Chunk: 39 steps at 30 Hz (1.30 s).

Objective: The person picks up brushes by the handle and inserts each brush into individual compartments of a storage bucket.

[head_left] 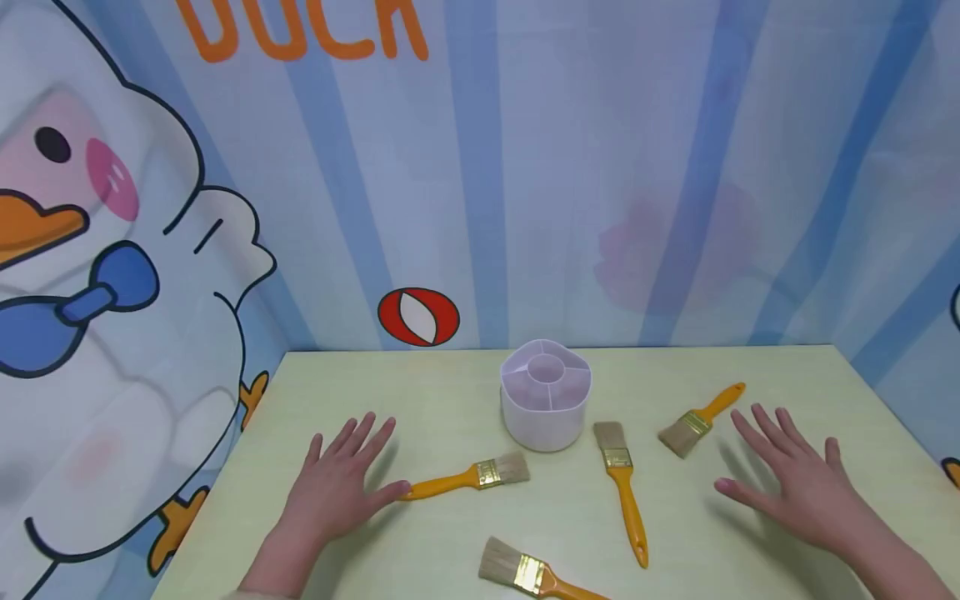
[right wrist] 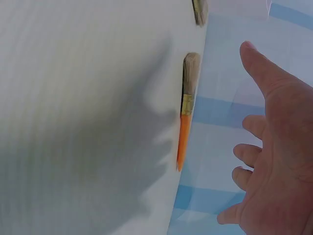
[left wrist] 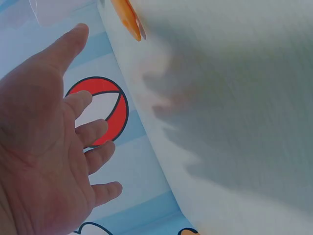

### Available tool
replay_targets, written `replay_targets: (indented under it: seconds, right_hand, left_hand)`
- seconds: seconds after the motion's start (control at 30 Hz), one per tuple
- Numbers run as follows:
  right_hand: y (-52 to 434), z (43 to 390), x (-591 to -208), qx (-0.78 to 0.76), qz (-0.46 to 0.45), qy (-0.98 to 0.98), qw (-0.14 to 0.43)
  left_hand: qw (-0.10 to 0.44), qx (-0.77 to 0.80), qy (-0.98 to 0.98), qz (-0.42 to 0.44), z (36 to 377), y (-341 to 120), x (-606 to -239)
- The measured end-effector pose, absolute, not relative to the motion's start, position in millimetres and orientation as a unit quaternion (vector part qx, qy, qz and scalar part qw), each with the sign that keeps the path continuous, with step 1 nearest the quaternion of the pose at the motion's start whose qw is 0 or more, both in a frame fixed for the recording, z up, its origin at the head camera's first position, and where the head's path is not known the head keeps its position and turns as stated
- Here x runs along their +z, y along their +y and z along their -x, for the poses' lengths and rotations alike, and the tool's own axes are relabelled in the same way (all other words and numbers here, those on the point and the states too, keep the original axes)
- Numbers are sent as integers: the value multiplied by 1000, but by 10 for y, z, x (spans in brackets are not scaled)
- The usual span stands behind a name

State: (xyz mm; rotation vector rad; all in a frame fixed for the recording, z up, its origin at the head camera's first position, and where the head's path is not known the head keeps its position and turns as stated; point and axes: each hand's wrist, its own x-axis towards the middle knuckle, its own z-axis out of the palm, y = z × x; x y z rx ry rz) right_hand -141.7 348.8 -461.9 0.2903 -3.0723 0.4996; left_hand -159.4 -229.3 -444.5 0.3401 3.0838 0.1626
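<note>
My left hand (head_left: 339,475) lies flat and spread on the pale green table (head_left: 450,392), its thumb tip close to the orange handle of a paintbrush (head_left: 468,478). My right hand (head_left: 787,479) hovers spread, holding nothing, just right of another orange-handled brush (head_left: 701,419). Between them a white round divided pot (head_left: 545,404) stands upright. A third brush (head_left: 622,487) lies in front of the pot, a fourth (head_left: 536,573) at the near edge. In the wrist views both palms, left (left wrist: 44,161) and right (right wrist: 274,147), show straight fingers; the right wrist view shows a brush (right wrist: 186,110).
A cartoon duck backdrop walls the table at the back and left, with a red and white ball (head_left: 417,317) printed low behind the table. The table's right edge (head_left: 892,408) runs close to my right hand.
</note>
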Motion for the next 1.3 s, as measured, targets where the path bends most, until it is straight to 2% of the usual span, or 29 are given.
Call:
replay_targets:
  seconds: [0.57, 0.9, 1.3]
  right_hand:
    - [2972, 1659, -4304, 249, -189, -950, 18]
    - [2702, 1840, -4225, 319, -219, -922, -19]
    - [2446, 2008, -4259, 370, -191, -907, -65]
  left_hand:
    - [39, 58, 980, -185, 1761, -2023, -4330]
    - [38, 66, 969, -236, 1844, -1957, -4378]
    - [56, 92, 952, -287, 1908, -1922, -4521]
